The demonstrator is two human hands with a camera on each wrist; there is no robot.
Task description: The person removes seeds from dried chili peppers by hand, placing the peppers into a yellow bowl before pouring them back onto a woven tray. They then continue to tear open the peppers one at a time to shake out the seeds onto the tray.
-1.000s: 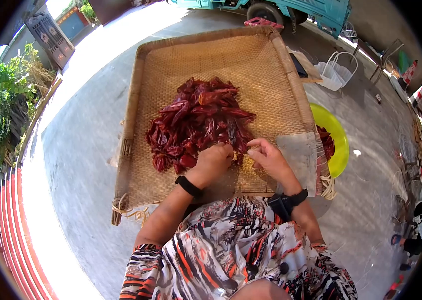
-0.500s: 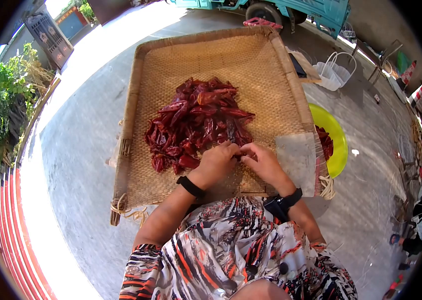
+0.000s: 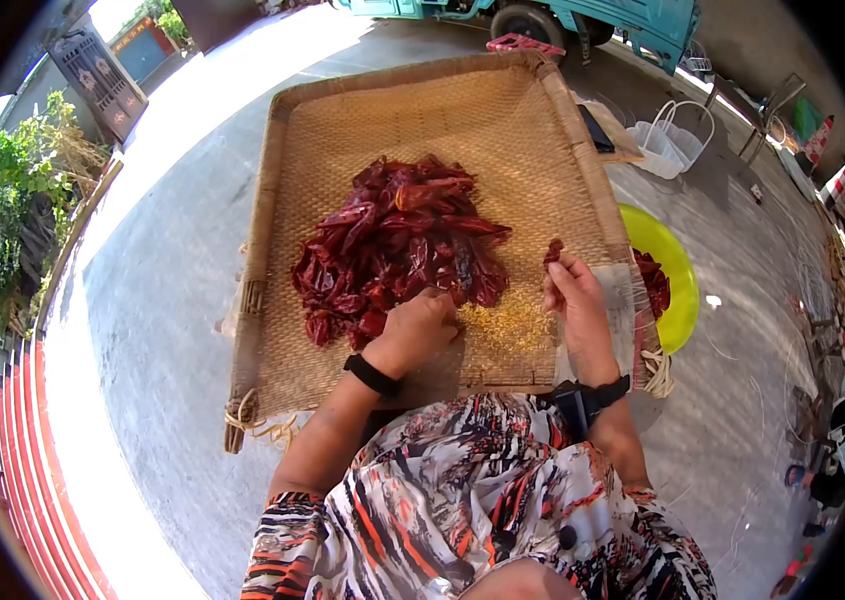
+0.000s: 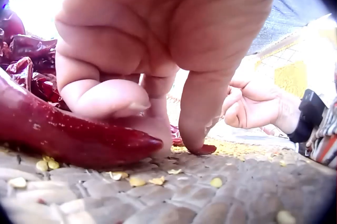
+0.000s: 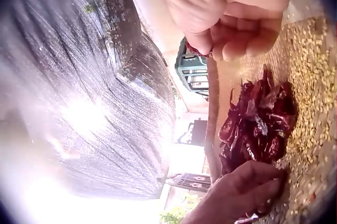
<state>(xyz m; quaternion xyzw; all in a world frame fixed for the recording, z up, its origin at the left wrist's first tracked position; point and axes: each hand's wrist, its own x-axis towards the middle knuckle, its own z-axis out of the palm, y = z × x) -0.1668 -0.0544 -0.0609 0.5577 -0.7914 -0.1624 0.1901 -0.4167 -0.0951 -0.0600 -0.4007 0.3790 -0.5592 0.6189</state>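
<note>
Right grip (image 3: 580, 308) pinches chilli piece (image 3: 554, 249), long axis pointing forward; left grip (image 3: 418, 328), hold unclear

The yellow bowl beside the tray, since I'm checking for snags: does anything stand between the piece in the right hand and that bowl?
Yes: the right rim of the woven tray stands between the chili piece, pinched in the right hand, and the yellow bowl, partly hidden by the tray.

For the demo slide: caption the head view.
Right hand pinches a red chili piece; left hand at dried chili pile in woven tray.
</note>
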